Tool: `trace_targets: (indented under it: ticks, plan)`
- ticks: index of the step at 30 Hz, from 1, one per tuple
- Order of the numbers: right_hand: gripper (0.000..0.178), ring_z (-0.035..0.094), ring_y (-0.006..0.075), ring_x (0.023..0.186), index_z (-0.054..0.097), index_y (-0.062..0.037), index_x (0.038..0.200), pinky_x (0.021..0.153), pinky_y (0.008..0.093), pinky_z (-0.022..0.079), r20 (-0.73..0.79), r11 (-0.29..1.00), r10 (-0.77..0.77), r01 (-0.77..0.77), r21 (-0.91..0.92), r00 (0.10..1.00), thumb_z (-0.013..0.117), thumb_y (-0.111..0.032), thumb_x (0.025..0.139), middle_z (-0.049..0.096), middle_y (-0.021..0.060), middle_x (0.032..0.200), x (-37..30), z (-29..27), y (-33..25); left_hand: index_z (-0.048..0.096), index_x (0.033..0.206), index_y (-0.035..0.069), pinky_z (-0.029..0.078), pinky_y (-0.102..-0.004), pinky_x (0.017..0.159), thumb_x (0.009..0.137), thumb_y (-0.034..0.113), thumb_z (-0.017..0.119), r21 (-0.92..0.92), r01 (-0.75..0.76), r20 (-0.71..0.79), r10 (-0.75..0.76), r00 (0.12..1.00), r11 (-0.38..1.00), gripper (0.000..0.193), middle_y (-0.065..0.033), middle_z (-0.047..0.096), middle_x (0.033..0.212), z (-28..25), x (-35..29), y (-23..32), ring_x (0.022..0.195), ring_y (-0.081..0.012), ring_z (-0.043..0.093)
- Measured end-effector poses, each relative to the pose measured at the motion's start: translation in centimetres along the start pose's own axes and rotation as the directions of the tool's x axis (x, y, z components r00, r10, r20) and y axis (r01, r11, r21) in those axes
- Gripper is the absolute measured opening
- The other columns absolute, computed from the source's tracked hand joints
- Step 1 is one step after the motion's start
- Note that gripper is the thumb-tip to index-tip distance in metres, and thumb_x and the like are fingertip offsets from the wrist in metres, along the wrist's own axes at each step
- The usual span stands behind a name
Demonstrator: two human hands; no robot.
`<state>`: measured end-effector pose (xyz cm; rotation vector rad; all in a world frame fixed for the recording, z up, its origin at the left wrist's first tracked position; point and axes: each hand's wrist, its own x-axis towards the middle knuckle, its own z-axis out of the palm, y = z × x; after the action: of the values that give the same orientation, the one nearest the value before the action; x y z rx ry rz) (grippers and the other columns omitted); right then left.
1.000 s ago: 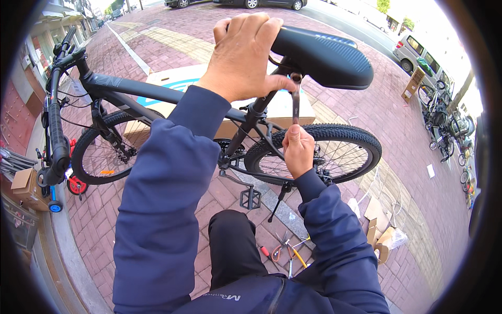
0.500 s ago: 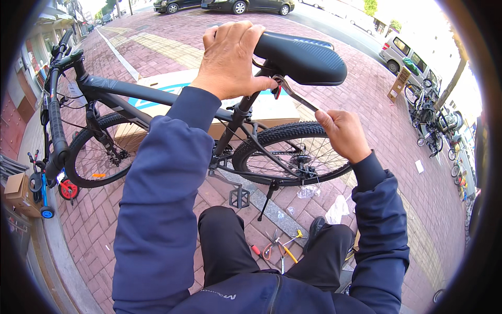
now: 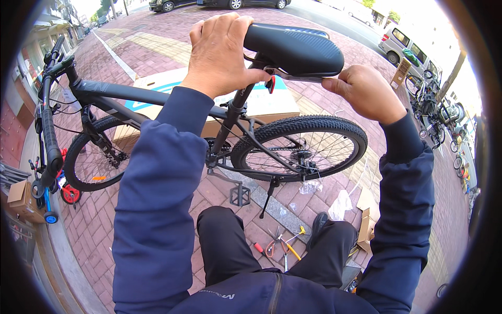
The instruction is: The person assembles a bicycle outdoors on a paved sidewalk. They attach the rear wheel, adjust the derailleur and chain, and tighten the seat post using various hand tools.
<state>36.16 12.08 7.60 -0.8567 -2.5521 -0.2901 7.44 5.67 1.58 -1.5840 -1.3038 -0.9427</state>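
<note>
A dark bicycle [image 3: 137,94] stands sideways before me, its handlebar at the left and its rear wheel at the right. My left hand [image 3: 218,56] is wrapped over the left end of the black saddle [image 3: 295,49], thumb stretched toward the clamp under it. In my right hand [image 3: 370,95] is a metal wrench [image 3: 306,79], reaching left below the saddle; its far end, at the seatpost top, is partly hidden. Beside that end hangs a red reflector [image 3: 271,83]. The seatpost [image 3: 241,98] runs down into the frame.
Behind the bicycle lies a large cardboard box [image 3: 285,107]. A kickstand [image 3: 269,199] and pedal [image 3: 240,195] jut toward me. Between my feet lie pliers [image 3: 274,242], a red-handled screwdriver [image 3: 259,248] and a yellow-handled hammer [image 3: 293,250]. Plastic wrap [image 3: 341,205] sits at the right.
My right hand has swung the wrench's handle upward, from slanting down to nearly level under the saddle. My left hand stays on the saddle. The view has shifted slightly.
</note>
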Motion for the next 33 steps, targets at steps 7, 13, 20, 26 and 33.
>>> trace_targets:
  ticks: [7, 13, 20, 26, 33]
  plan:
    - [0.054, 0.064, 0.0464, 0.074, 0.073, 0.0049, 0.079, 0.07, 0.0518, 0.051, -0.022, 0.998, -0.036, 0.035, -0.051, 0.999, 0.067, -0.046, 0.095, 0.064, 0.0275, 0.074, 0.0, -0.1, 0.0, 0.05, 0.139, 0.014, 0.029, -0.0489, 0.108, 0.058, 0.047, 0.097, 0.016, -0.004, -0.003, 0.004, 1.0, 1.0, 0.1, -0.0088, 0.054, 0.132, 0.1, 0.0, 0.0, 0.128, -0.0309, 0.047]
    - [0.055, 0.065, 0.0439, 0.072, 0.073, 0.0008, 0.073, 0.067, 0.0508, 0.051, -0.131, 0.986, -0.017, -0.004, -0.165, 0.991, 0.066, -0.05, 0.094, 0.066, 0.024, 0.073, -0.7, 1.2, 0.2, 0.051, 0.14, 0.015, 0.029, -0.0491, 0.107, 0.059, 0.049, 0.096, 0.018, -0.043, -0.014, 0.043, 0.999, 0.999, 0.098, -0.0079, 0.055, 0.133, 0.2, -0.1, -0.7, 0.13, -0.0305, 0.046]
    - [0.051, 0.064, 0.0409, 0.066, 0.073, -0.0006, 0.073, 0.061, 0.0494, 0.049, -0.185, 0.986, 0.031, -0.061, -0.157, 0.982, 0.069, -0.048, 0.093, 0.064, 0.0213, 0.068, -1.4, 1.6, -0.2, 0.048, 0.141, 0.012, 0.03, -0.05, 0.108, 0.062, 0.049, 0.093, 0.028, -0.129, 0.007, 0.128, 0.992, 0.991, 0.098, -0.0127, 0.054, 0.137, -0.6, 0.2, -0.7, 0.131, -0.034, 0.046]
    - [0.053, 0.06, 0.0426, 0.062, 0.068, -0.0021, 0.073, 0.056, 0.0484, 0.045, -0.197, 0.989, 0.137, -0.124, 0.076, 0.971, 0.064, -0.049, 0.098, 0.058, 0.0212, 0.063, -3.0, 6.5, 0.3, 0.051, 0.133, 0.006, 0.036, -0.0478, 0.104, 0.064, 0.04, 0.094, 0.057, -0.064, 0.1, 0.059, 0.993, 0.996, 0.088, -0.017, 0.057, 0.126, -1.0, 0.6, -0.3, 0.122, -0.0378, 0.052]
    - [0.058, 0.04, 0.0127, 0.058, 0.059, 0.0017, 0.076, 0.053, 0.0306, 0.036, -0.166, 0.633, 0.396, -0.138, 0.762, 0.903, 0.059, -0.049, 0.104, 0.046, 0.0036, 0.06, -4.6, 17.7, -2.6, 0.052, 0.129, 0.004, 0.036, -0.047, 0.104, 0.07, 0.036, 0.091, 0.011, -0.197, -0.03, 0.197, 0.98, 0.98, 0.077, -0.0176, 0.058, 0.121, 0.2, -0.2, -1.4, 0.116, -0.0384, 0.053]
